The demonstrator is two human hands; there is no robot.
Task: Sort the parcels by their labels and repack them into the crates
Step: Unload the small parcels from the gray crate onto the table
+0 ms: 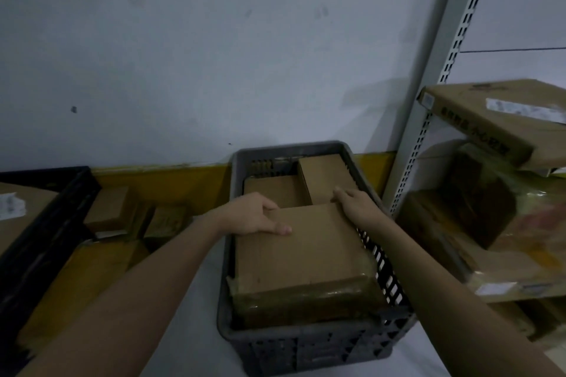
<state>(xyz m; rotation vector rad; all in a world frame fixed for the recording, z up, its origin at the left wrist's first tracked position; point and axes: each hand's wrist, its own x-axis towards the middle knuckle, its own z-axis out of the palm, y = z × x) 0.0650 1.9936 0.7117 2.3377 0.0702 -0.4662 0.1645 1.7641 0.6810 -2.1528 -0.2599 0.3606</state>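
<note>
A grey slatted crate point(309, 349) stands on the floor in front of me. Inside it a large flat cardboard parcel point(303, 257) lies on top, its near edge wrapped in clear tape. My left hand point(260, 216) grips the parcel's far left corner, thumb on top. My right hand point(356, 202) holds the far right corner, fingers curled over the edge. Behind the large parcel, two smaller brown boxes sit in the crate: one on the left point(274, 191) and one on the right point(324, 176).
A black crate point(46, 214) holding a labelled box stands at the left. Several small parcels point(107, 208) lie on the floor between the crates by the wall. A metal shelf upright point(428, 119) and stacked parcels point(496, 119) fill the right.
</note>
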